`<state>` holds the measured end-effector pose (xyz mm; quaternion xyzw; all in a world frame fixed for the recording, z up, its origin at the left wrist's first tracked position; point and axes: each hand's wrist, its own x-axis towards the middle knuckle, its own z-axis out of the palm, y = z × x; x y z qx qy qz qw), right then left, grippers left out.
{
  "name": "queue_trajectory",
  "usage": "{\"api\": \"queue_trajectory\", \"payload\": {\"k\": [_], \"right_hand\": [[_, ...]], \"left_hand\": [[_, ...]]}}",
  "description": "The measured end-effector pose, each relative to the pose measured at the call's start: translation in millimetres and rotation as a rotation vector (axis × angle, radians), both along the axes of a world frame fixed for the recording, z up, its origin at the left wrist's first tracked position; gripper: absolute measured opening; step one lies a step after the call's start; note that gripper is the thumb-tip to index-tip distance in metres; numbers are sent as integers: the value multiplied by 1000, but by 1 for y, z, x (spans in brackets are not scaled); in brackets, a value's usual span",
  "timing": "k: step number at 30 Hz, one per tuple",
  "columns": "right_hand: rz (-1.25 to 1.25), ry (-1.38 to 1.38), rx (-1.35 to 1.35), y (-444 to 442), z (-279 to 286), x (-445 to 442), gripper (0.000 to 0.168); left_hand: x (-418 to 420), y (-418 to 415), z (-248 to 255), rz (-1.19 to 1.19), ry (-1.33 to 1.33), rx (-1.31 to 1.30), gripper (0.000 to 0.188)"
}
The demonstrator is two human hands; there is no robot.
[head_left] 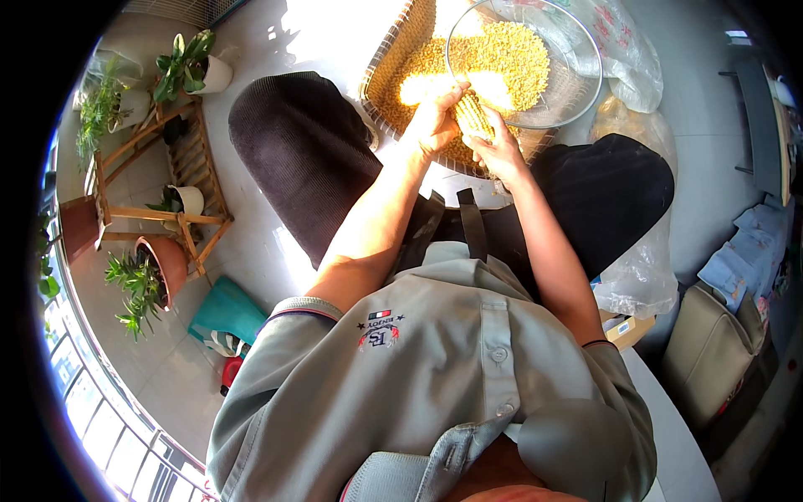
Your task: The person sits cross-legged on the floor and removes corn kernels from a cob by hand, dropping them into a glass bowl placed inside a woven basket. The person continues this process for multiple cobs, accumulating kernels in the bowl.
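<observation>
My left hand (436, 122) grips the upper end of a yellow corn cob (472, 114), thumb and fingers near its tip. Wrapped around the lower part of the same cob is my right hand (500, 147). Rows of kernels still show on the cob between the hands. Beneath lies a woven basket (375, 66) with a layer of loose corn kernels (417, 66). A round see-through vessel with a pale rim (600, 63) rests over the basket's right side, with kernels in or under it; I cannot tell which. Strong sunlight washes out part of the kernels.
My dark-trousered knees (301, 138) flank the basket. Clear plastic bags (633, 69) lie on its right. At left stand a wooden plant rack (201, 157), a terracotta pot (172, 270) and a teal bag (229, 310). A beige chair (709, 351) is far right.
</observation>
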<state>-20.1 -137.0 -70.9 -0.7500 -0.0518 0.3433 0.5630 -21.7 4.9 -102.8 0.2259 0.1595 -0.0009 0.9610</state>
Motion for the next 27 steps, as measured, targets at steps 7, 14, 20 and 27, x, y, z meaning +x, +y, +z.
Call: {"api": "queue_trajectory", "payload": {"k": [7, 14, 20, 27], "right_hand": [[71, -484, -95, 2, -33, -7, 54], [123, -654, -276, 2, -12, -6, 55], [159, -719, -278, 5, -23, -10, 58], [121, -644, -90, 5, -33, -12, 58]], "left_hand": [[3, -3, -18, 80, 123, 15, 9], [4, -1, -17, 13, 168, 81, 10], [5, -9, -25, 88, 307, 232, 9], [6, -5, -36, -4, 492, 159, 14]]}}
